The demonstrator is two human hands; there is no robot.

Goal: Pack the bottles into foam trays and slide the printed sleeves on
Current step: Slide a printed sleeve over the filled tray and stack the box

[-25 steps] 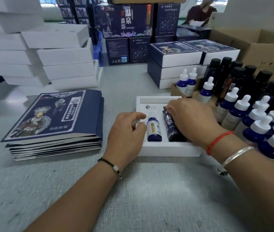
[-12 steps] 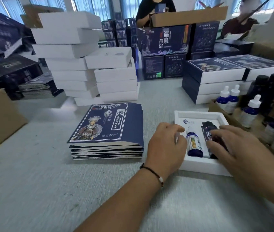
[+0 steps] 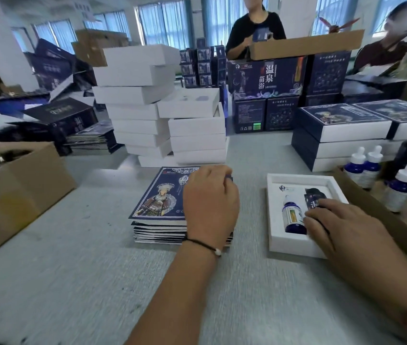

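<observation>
Left hand (image 3: 209, 205): resting on top of the stack of printed sleeves (image 3: 157, 207), fingers curled over the far right part of the topmost sleeve. Whether the fingertips have the sleeve's edge pinched cannot be told; they are hidden behind the knuckles. A dark cord bracelet (image 3: 203, 245) with a pale bead sits on the wrist.

Right hand (image 3: 341, 227): lying on the near right part of the white foam tray (image 3: 275, 235), fingers nearly straight and spread, fingertips (image 3: 321, 203) touching the dark sachet or tube (image 3: 313, 196) that lies in the tray's right-hand recess. Nothing is gripped.

In the tray's left-hand recess lies a blue dropper bottle (image 3: 293, 217), white cap pointing away, just beside the dark item. The tray rests flat on the grey desk (image 3: 85, 282), to the right of the sleeve stack and apart from it.

Further out: a brown carton (image 3: 381, 220) at the right edge holds upright blue dropper bottles with white caps (image 3: 400, 190). Behind the sleeves stand two piles of plain white boxes (image 3: 147, 108). To the right rear are finished sleeved boxes (image 3: 341, 128), stacked. An open cardboard box (image 3: 18, 192) sits at the left. Dark printed cartons (image 3: 267, 78) line the back, with a person in a black top (image 3: 256, 31) standing behind them.
</observation>
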